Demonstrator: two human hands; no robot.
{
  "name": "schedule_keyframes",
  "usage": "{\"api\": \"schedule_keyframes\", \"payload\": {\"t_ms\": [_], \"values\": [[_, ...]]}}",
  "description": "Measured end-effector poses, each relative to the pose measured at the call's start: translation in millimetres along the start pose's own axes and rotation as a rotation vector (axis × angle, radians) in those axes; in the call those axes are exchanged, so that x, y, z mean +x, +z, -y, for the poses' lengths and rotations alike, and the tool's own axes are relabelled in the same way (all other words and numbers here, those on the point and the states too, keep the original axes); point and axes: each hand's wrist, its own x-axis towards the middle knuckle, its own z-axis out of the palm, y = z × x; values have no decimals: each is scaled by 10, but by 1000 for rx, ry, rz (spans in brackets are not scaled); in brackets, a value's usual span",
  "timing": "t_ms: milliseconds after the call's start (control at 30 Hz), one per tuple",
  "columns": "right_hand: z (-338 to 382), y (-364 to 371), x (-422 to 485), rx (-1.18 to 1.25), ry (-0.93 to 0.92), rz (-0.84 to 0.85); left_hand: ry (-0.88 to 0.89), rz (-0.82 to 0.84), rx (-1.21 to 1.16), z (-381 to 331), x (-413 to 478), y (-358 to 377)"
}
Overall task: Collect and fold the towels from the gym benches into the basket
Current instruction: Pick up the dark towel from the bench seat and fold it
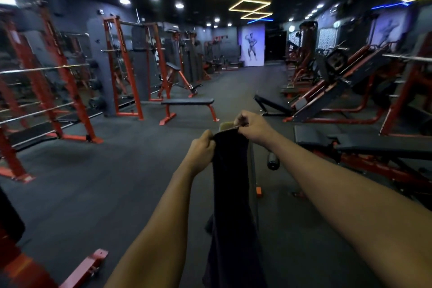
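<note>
Both arms stretched forward. Left hand (202, 147) pinches top left corner of towel (231, 194), fingers curled on cloth. Right hand (252, 127) pinches top right corner, slightly higher. Towel dark, held up in mid-air between hands, hangs long and narrow to bottom of frame. Pale object (225, 125) behind top edge, unclear what. Flat bench (187, 101) beyond on floor (117, 182). Incline bench (350, 145) at right.

Towel (230, 184) dark matt cloth; bench (188, 101) pad matt, frame painted metal
</note>
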Motion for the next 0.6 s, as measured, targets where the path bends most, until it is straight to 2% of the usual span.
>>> {"api": "schedule_keyframes", "payload": {"t_ms": [133, 333, 400, 500, 533, 567, 600], "values": [[36, 37, -100, 15, -86, 142, 101, -1, 54, -205, 103, -63], [179, -17, -15, -127, -174, -46, 152, -18, -9, -171, 113, -75], [210, -45, 77, -135, -126, -178, 117, 72, -2, -155, 67, -63], [337, -304, 272, -10, 1, -491, 56, 201, 136, 109, -34, 42], [386, -426, 331, -35, -4, -497, 30, 197, 153, 241, -75, 76], [426, -527, 334, -49, -10, -418, 10, 179, 155, 349, -119, 110], [464, -572, 307, -64, -16, -260, 1, 151, 155, 421, -141, 127]]}}
